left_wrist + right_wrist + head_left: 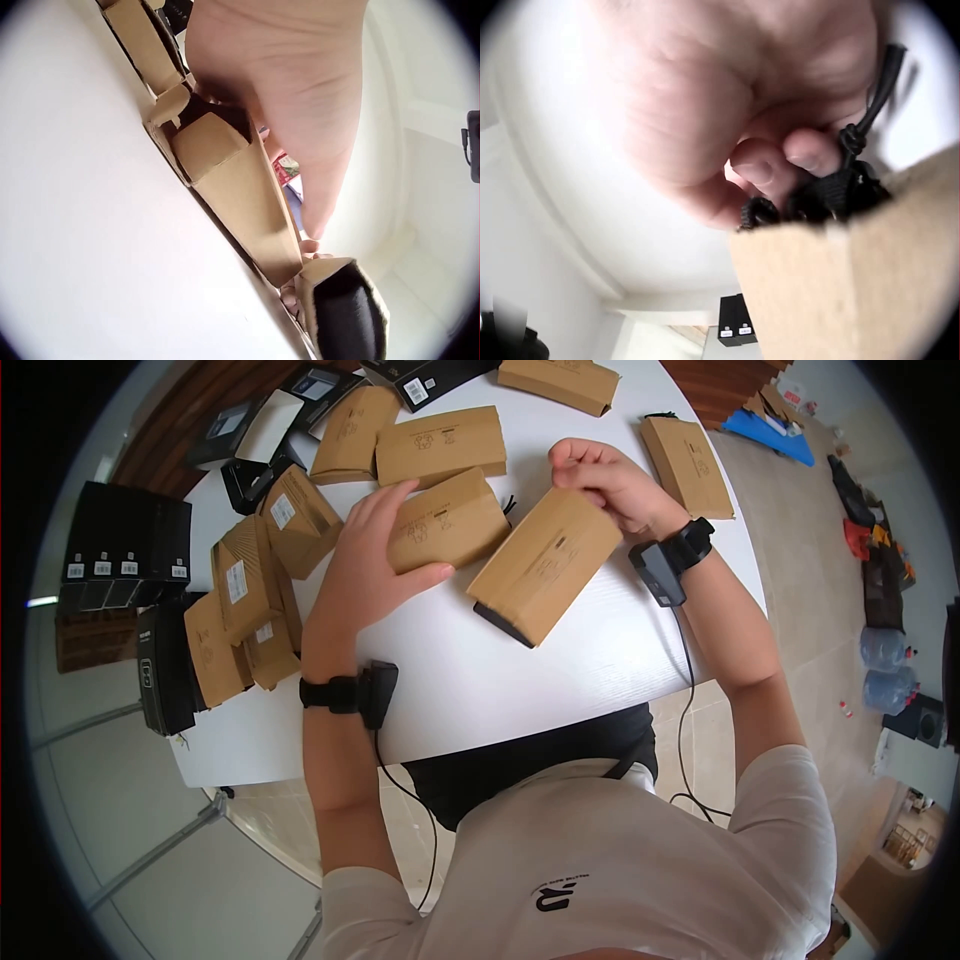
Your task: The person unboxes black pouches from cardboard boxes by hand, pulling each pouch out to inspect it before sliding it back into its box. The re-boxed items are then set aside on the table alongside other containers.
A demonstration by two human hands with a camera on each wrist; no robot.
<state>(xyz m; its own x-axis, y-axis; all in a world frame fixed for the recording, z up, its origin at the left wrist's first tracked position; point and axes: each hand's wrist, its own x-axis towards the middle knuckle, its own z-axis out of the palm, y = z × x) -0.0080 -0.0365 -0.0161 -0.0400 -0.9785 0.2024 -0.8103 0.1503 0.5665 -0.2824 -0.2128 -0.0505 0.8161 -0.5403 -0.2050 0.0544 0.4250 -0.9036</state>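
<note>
From where I operate, I take a tilted brown cardboard carton [548,565] as my landmark, above the white counter [430,685]. At its far end, the right hand [612,485] has its fingers curled in, pinching the black braided cord [836,191] at the open mouth. Just left of the landmark, the left hand [372,565] grips a second brown cardboard carton [455,525], thumb on the near side and fingers over the far side. Farther right of the landmark lies another brown carton [690,468], and beyond it to the left, a wide brown carton [440,445]. I judge the step in hand to be handling the cord at the landmark's mouth; the next move calls for a secure pinch without crushing the cardboard. I cannot tell whether the landmark touches the counter.
</note>
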